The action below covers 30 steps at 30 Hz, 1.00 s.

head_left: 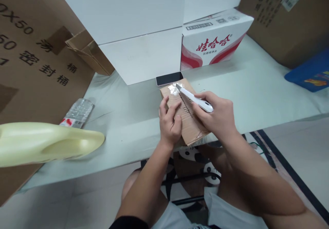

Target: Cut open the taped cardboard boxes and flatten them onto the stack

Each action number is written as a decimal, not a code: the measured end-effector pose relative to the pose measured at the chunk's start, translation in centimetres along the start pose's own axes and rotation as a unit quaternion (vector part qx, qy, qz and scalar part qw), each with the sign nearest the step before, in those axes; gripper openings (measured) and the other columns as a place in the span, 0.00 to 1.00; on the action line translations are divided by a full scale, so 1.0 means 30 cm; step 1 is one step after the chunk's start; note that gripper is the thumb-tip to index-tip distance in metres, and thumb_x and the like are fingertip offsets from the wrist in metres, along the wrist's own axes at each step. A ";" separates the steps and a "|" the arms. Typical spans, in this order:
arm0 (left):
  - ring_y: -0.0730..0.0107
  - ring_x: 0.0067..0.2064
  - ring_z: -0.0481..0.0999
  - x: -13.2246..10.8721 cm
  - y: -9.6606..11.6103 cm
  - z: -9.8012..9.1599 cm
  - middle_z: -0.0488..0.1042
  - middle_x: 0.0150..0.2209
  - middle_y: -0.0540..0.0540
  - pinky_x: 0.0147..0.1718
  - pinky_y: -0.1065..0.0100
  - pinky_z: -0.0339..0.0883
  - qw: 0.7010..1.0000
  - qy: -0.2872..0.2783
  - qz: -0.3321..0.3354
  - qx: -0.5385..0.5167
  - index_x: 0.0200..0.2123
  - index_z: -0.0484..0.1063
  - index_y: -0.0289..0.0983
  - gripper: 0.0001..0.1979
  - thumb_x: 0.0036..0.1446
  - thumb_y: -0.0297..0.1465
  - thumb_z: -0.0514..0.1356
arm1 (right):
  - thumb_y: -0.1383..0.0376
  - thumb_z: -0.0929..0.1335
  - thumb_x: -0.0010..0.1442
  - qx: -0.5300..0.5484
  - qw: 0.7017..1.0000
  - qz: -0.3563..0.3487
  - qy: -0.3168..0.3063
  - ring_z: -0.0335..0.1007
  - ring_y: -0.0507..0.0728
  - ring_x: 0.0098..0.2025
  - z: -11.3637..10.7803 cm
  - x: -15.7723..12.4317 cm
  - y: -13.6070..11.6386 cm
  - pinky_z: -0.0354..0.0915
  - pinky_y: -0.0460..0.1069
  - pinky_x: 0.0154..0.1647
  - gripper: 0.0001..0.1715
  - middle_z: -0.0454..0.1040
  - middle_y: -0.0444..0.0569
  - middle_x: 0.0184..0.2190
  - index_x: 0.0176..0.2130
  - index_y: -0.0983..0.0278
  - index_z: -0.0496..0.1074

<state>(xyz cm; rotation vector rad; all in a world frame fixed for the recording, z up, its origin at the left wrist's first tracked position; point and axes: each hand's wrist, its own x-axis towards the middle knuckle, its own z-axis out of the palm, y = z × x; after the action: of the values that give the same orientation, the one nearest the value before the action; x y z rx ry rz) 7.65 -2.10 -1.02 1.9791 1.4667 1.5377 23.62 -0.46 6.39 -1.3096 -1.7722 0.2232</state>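
Note:
A small brown cardboard box (191,128) lies near the front edge of the table, with a dark seam running along its top. Clear, wrinkled tape (174,89) covers the far end of that seam. My left hand (170,121) grips the box's left side, its fingers bent over the top. In my right hand (217,112) is a white utility knife (197,101), held between thumb and fingers. The blade tip points away from me and meets the taped end; how deep it goes I cannot tell. Just behind the box lies a phone (169,78) with a dark screen.
White panels (144,57) and a white-and-red carton (213,47) stand at the back. Large brown cartons flank the table (133,119). A pale yellow object (51,143) and a clear plastic packet (79,111) are at left, a blue container (311,73) at right.

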 end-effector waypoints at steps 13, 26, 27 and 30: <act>0.49 0.69 0.58 0.000 0.002 -0.002 0.56 0.67 0.40 0.67 0.44 0.56 1.000 0.000 -0.008 -0.001 0.56 0.70 0.43 0.19 0.68 0.39 0.49 | 0.58 0.65 0.65 0.023 1.000 0.004 -0.003 0.81 0.56 0.34 0.003 -0.002 -0.007 0.74 0.48 0.34 0.17 0.84 0.48 0.38 0.45 0.60 0.82; 0.47 0.69 0.58 -0.001 0.000 0.000 0.57 0.67 0.38 0.66 0.42 0.55 1.000 -0.002 -0.012 0.005 0.55 0.71 0.41 0.19 0.67 0.39 0.49 | 0.59 0.65 0.62 -0.105 0.994 -0.032 -0.020 0.75 0.55 0.27 0.029 -0.015 0.004 0.65 0.48 0.28 0.21 0.83 0.49 0.32 0.50 0.59 0.80; 0.48 0.69 0.58 0.000 0.000 -0.001 0.57 0.67 0.38 0.66 0.43 0.55 1.000 -0.003 -0.014 0.009 0.55 0.71 0.41 0.19 0.67 0.39 0.49 | 0.58 0.65 0.62 -0.122 0.992 -0.034 -0.022 0.73 0.55 0.25 0.031 -0.014 0.003 0.62 0.48 0.27 0.22 0.82 0.49 0.30 0.51 0.59 0.80; 0.49 0.69 0.58 -0.001 0.000 -0.001 0.57 0.66 0.37 0.67 0.44 0.55 1.000 -0.005 -0.009 0.013 0.55 0.71 0.40 0.20 0.67 0.39 0.48 | 0.57 0.64 0.62 -0.166 0.985 -0.042 -0.028 0.69 0.54 0.21 0.036 -0.013 0.000 0.56 0.47 0.23 0.22 0.80 0.48 0.25 0.51 0.58 0.80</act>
<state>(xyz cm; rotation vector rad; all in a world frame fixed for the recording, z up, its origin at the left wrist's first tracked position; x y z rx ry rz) 7.61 -2.13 -1.03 1.9796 1.5037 1.5066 22.84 -0.41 5.57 -1.4670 -1.9682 -0.0873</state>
